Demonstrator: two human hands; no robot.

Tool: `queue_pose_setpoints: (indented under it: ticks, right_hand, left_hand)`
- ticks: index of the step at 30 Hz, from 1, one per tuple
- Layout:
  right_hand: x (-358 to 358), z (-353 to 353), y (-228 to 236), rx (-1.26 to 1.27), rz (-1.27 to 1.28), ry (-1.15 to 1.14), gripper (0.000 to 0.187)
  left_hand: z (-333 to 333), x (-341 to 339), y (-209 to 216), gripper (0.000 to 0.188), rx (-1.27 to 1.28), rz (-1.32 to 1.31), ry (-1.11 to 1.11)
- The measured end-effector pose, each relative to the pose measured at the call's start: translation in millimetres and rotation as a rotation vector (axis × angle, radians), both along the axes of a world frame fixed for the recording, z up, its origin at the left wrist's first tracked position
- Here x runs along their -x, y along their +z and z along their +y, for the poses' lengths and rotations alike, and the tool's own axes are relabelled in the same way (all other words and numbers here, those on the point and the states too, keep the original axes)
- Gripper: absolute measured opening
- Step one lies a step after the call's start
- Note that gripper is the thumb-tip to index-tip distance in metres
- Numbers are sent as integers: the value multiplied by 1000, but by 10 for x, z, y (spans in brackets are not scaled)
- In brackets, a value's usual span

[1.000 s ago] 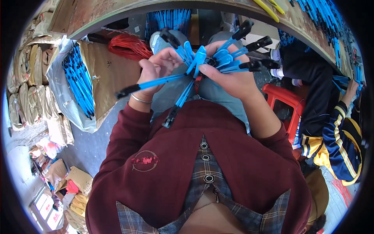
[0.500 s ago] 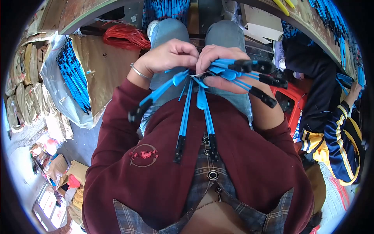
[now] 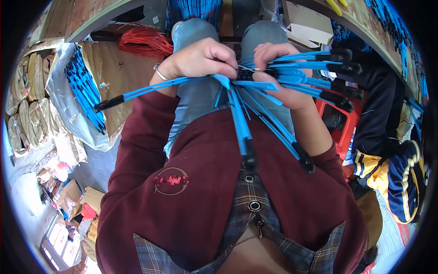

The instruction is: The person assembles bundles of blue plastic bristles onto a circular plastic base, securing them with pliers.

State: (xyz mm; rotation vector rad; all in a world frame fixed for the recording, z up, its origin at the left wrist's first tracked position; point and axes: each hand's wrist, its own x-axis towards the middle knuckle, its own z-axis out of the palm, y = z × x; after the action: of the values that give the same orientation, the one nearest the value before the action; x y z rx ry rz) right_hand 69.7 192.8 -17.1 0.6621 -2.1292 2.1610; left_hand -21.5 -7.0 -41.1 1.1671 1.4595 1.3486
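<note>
Left hand [image 3: 205,59], fingertips pinched, holds a thin white strand [image 3: 248,69]; right hand [image 3: 292,97], half-curled, grips slim blue black-tipped strips [image 3: 239,121]; yellow handles [image 3: 334,7] lie by the edge of the wooden desk [image 3: 362,22]

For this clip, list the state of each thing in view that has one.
Held blue rods: splayed outward, black-ended
White strand: stretched between the hands
Left hand: fingertips pinched shut on the white strand
Right hand: curled around some held blue rods
Red strands: loosely bundled
Blue rods at left: bunched side by side
Red stool: partly hidden
</note>
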Motion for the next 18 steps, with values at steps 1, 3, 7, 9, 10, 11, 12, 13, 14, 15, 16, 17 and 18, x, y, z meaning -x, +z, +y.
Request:
queue_pose_setpoints:
  ticks: [1,3,7,9,10,11,12,13,14,15,16,17,18]
  right_hand:
    - [-12,-15,-2,54,-17,-35,28]
    - [-31,-44,-3,162,-50,-105,27]
    - [-51,-95,14,69,-37,-98,31]
    - [-63,-144,59,67,-51,-126,31]
    - [-67,-168,85,65,-64,-153,31]
    - [-68,-179,98,64,-77,-180,32]
    - [-67,-180,99,64,-76,-181,32]
    - [-66,-180,99,44,-68,-186,31]
    - [-64,-178,101,24,-61,-189,31]
    - [-62,-178,104,3,-53,-192,31]
    - [-63,-181,110,3,-52,-192,31]
    - [-69,-185,118,-2,-51,-194,31]
    - [-76,-190,126,-8,-49,-195,31]
  left_hand:
    - [-66,-11,-45,10,-29,-81,57]
    - [-161,-28,-122,8,-87,-243,171]
    - [-109,-85,-92,8,-111,-178,209]
    - [-114,-100,-111,7,-114,-183,225]
    - [-116,-106,-124,7,-116,-187,241]
    - [-117,-109,-131,7,-119,-191,258]
    - [-118,-109,-134,7,-119,-191,256]
    - [-119,-108,-136,7,-126,-197,259]
    - [-119,-108,-136,7,-135,-204,263]
    - [-119,-109,-138,7,-143,-211,267]
    - [-120,-110,-146,7,-144,-211,267]
    - [-120,-110,-159,7,-157,-208,269]
    - [-121,-110,-171,7,-170,-205,270]
